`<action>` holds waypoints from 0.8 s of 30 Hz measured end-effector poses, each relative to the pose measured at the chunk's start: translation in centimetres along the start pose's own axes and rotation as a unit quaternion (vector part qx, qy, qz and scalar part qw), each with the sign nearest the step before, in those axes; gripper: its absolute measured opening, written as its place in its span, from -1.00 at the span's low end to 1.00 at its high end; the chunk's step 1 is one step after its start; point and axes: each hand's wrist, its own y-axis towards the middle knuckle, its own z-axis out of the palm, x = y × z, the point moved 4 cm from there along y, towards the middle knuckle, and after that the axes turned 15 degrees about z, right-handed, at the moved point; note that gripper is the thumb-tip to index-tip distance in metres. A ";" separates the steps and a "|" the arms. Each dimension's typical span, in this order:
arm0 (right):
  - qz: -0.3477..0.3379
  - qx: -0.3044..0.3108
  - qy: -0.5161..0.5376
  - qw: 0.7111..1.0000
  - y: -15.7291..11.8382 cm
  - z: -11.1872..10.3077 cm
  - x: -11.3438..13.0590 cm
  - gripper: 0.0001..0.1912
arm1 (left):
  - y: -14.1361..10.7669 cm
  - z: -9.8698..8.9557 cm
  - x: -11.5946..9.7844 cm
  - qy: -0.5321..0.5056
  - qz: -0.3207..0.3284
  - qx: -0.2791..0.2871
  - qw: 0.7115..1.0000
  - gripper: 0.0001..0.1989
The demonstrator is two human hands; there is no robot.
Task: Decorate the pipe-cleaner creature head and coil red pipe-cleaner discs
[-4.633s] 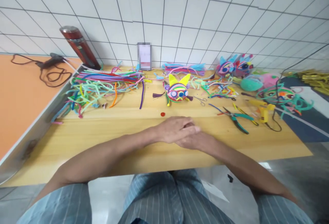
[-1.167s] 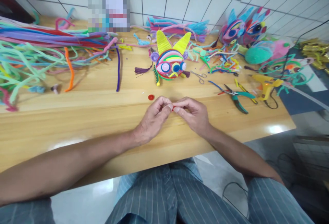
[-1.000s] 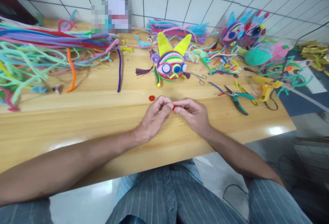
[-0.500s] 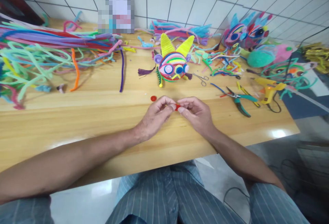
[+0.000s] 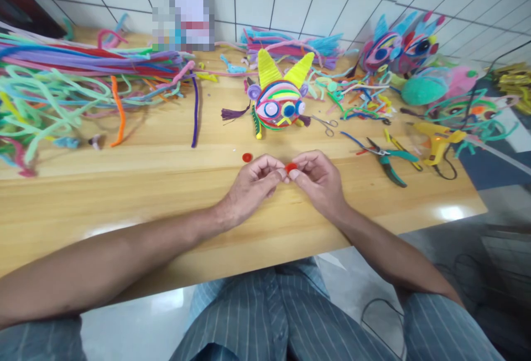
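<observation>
Between the fingertips of both hands is a small red pipe-cleaner coil (image 5: pixel 291 167). My left hand (image 5: pixel 259 184) pinches its left side with thumb and forefinger, and my right hand (image 5: pixel 319 181) grips its right side the same way. Part of the coil is hidden by the fingers. Another red coil (image 5: pixel 247 157) lies flat on the table just left of my left hand. Beyond the hands sits a colourful mask-like figure (image 5: pixel 280 106) with two yellow pointed ears, round eyes and purple tassels.
Loose pipe cleaners (image 5: pixel 50 95) are heaped at the left, with an orange piece (image 5: pixel 118 112) and a purple piece (image 5: pixel 194 112) beside them. Scissors (image 5: pixel 327 124), pliers (image 5: pixel 390 162) and a yellow glue gun (image 5: pixel 437 142) lie at the right. More figures (image 5: pixel 384 51) stand behind.
The red coil between my fingers has shifted slightly right and up, and more of its face shows. My right fingers have lifted a little. The other coil has stayed put.
</observation>
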 end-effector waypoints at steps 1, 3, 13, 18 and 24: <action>0.003 -0.004 -0.008 1.000 0.0 -0.1 0.1 -0.83 | 0.0 0.0 0.0 0.004 0.003 0.003 1.000 -0.78; 0.008 -0.010 -0.025 1.000 0.0 -0.1 0.2 -0.85 | -0.1 -0.1 0.0 0.008 0.007 0.007 1.000 -0.79; -0.034 -0.009 -0.029 0.999 -0.1 -0.2 0.4 -0.87 | -0.1 -0.2 0.1 0.024 0.014 0.012 1.000 -0.81; -0.032 -0.002 -0.040 0.999 -0.3 -0.2 0.5 -0.93 | -0.1 -0.2 0.1 0.021 0.014 0.012 1.000 -0.81; -0.017 0.009 -0.041 0.999 -0.3 -0.2 0.4 -0.92 | -0.2 -0.2 -0.1 0.045 0.045 0.020 0.998 -0.81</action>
